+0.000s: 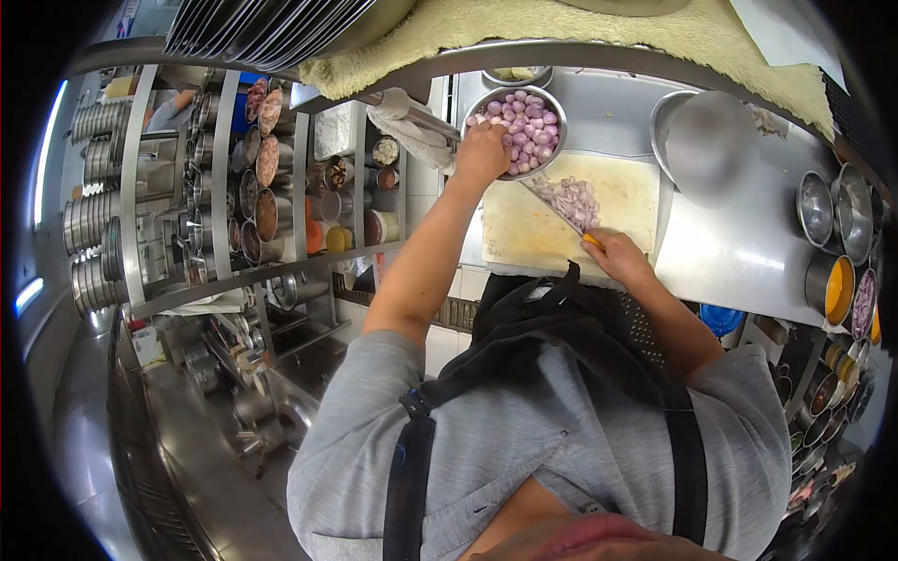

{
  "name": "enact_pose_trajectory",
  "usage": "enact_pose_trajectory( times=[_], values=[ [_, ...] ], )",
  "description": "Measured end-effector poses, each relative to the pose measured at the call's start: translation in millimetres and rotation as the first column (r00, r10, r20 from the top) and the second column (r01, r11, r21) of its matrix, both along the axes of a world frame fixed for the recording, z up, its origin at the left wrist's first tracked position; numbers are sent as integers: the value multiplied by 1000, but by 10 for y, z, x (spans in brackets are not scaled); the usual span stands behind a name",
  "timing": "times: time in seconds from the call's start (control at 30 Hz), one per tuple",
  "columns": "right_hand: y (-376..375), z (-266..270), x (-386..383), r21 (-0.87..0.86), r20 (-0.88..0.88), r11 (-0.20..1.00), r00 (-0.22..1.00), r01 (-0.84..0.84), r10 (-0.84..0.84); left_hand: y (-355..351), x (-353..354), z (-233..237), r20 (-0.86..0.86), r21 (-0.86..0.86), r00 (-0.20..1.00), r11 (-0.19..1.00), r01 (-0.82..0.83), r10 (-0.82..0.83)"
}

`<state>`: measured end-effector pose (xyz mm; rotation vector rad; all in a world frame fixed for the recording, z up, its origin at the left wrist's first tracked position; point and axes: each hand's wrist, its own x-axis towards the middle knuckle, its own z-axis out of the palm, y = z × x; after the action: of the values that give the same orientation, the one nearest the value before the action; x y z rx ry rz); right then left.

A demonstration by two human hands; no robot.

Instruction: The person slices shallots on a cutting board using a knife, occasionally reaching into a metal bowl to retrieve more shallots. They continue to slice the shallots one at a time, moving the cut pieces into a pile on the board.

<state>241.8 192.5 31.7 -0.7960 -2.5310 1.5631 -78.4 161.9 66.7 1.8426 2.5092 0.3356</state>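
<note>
My left hand (484, 152) reaches over the near left rim of a metal bowl (562, 140) full of peeled purple shallots (531, 122). Its fingers curl down among the shallots; the fingertips and anything they pinch are hidden. My right hand (622, 258) is closed around the yellow-orange handle of a knife (558, 211). The blade lies slanted over a pale cutting board (524, 245), its tip toward the bowl. Beside the blade, on its right, lies a pile of chopped shallots (572, 200) on the board.
Right of the board, a metal bowl (666, 126) and a blurred round shape (713, 148) stand on the steel counter (739, 252). Overhead runs a shelf with a fuzzy cloth (524, 23) and stacked plates (271, 33). Food containers fill a rack (220, 178) at left.
</note>
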Motion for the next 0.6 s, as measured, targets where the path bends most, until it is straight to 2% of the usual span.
enact_pose_trajectory(
  times=[0.17, 0.2, 0.23, 0.27, 0.3, 0.37, 0.4, 0.47, 0.5, 0.53, 0.57, 0.6],
  values=[
    [-49, -86, -17, 31, -30, 999, 1000, 8, -7, -78, -51, 83, 159, 50, 987, 999, 13, -20],
    [-52, -67, -11, 43, -36, 999, 999, 7, -6, -107, 20, 248, 413, -3, 908, 997, -72, 67],
    [-67, -41, -5, 50, -26, 999, 1000, 2, -1, -148, 60, 350, 635, -75, 756, 987, -140, 155],
    [-86, -7, -11, 45, -11, 999, 1000, 5, -4, -247, 2, 225, 865, -15, 494, 990, -143, 85],
    [-83, 38, -24, 44, 3, 999, 1000, 4, -5, -328, 21, 284, 871, -4, 486, 988, -153, 78],
    [-82, 48, -44, 66, 33, 998, 999, -19, 17, -598, 165, 414, 995, -55, 66, 979, -195, 69],
    [-98, 27, -44, 70, 54, 997, 998, -31, 27, -721, 238, 405, 997, -53, 51, 974, -219, 65],
    [-118, -50, -35, 93, 47, 995, 999, -29, 24, -985, 359, 346, 993, -95, -85, 971, -220, 78],
    [-127, -80, -39, 115, 24, 993, 1000, 5, -8, -1093, 409, 211, 992, -102, -100, 965, -242, 80],
    [-103, 85, -80, 14, 169, 1000, 986, -8, 6, -1185, 481, -13, 985, -123, 88, 959, -254, 150],
    [-107, 184, -108, 13, 185, 1000, 982, -28, 25, -1269, 562, -235, 938, -144, 270, 953, -267, 217],
    [-111, 261, -131, -15, 220, 1000, 975, -24, 27, -1326, 656, -336, 800, -106, 547, 955, -276, 247]
  ],
)
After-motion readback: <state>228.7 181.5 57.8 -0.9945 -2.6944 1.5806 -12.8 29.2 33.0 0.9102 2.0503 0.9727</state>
